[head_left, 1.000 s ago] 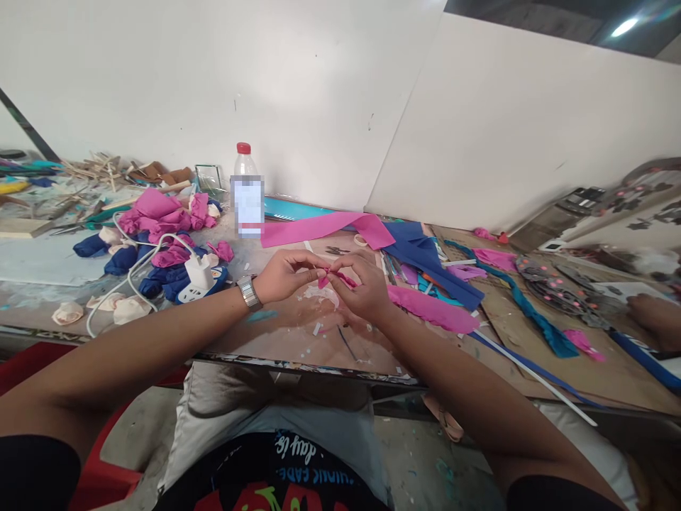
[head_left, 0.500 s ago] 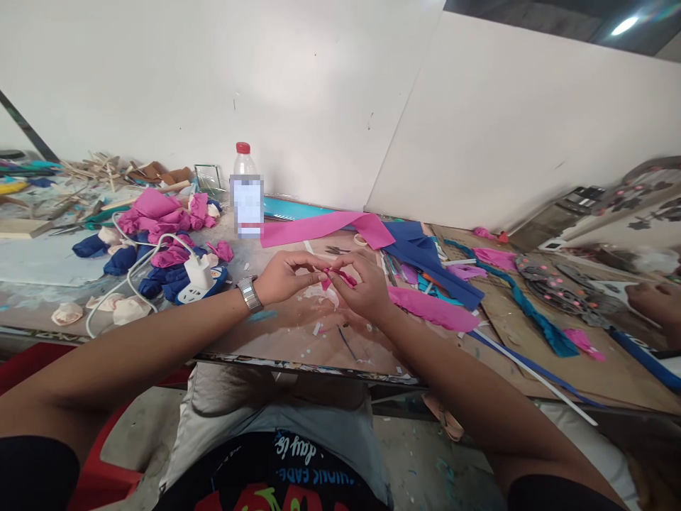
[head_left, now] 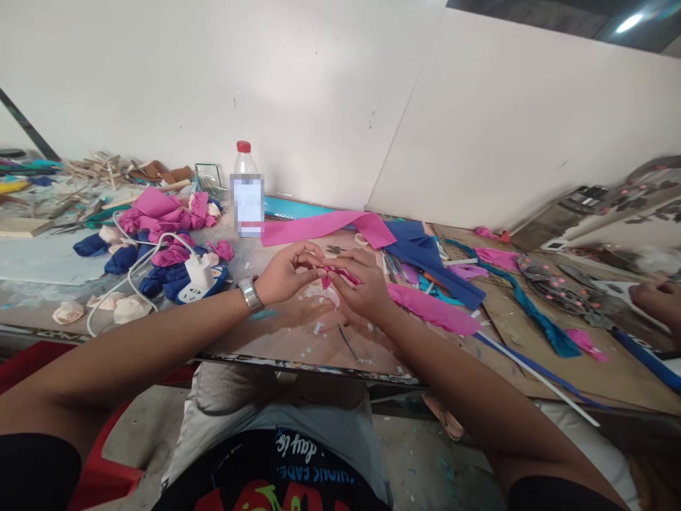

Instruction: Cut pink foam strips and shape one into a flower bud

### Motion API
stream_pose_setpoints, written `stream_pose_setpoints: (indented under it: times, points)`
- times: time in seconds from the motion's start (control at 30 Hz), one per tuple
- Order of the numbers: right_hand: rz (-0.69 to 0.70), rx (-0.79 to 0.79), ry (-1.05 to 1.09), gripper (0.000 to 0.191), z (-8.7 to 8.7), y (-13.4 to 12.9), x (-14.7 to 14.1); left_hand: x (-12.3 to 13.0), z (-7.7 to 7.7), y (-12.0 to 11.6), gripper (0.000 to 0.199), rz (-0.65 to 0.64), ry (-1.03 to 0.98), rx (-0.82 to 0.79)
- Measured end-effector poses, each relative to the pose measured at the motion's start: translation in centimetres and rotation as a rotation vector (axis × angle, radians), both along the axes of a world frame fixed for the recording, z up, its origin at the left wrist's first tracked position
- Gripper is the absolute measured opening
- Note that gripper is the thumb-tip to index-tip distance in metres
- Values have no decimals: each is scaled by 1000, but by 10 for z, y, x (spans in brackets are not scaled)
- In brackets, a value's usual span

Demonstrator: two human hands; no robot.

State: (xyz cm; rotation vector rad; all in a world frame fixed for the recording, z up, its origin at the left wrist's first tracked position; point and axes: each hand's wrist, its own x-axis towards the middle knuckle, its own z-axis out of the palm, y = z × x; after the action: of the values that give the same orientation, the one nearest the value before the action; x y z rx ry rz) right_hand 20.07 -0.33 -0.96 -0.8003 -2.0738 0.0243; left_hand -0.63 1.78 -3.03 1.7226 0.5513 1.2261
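Just above the table (head_left: pixel 287 337), both hands meet around a small piece of crumpled pink material (head_left: pixel 326 279). My left hand (head_left: pixel 292 273), with a metal watch at the wrist, pinches its left end between thumb and fingers. The rest of the piece is held in my right hand (head_left: pixel 362 284), whose fingers curl over it and partly hide it. A gathered pink strip (head_left: pixel 433 310) lies right of my right wrist. Behind the hands, a flat pink strip (head_left: pixel 324 226) stretches from the bottle toward blue fabric (head_left: pixel 420 248).
Pink and blue bundles (head_left: pixel 154 213) lie at the left, beside a power strip (head_left: pixel 199 284) with a white cable. A red-capped bottle (head_left: pixel 247 191) stands at the back. On the right are a teal strip (head_left: pixel 532 316), a white stick (head_left: pixel 543 380) and another person's hand (head_left: pixel 657 301).
My left hand's fingers have lifted and arched slightly higher, while its thumb stays at the pink piece. My right fingers have shifted a little over the piece.
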Motion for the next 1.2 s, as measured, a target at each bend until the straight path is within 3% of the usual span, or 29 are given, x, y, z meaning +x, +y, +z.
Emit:
stream_pose_setpoints:
  times: [0.3,0.83,1.07,1.2]
  points:
    - [32,-63,19,14,2,-3,-3,2,1,-7,40,-37,71,37]
    - [17,-62,-30,15,-1,0,-2,-5,10,-14,31,178,491,358]
    - [3,-41,-40,14,1,-1,-1,-3,9,-16,34,200,494,352]
    - [-20,-12,-47,12,1,0,0,-4,13,-14,25,256,448,352]
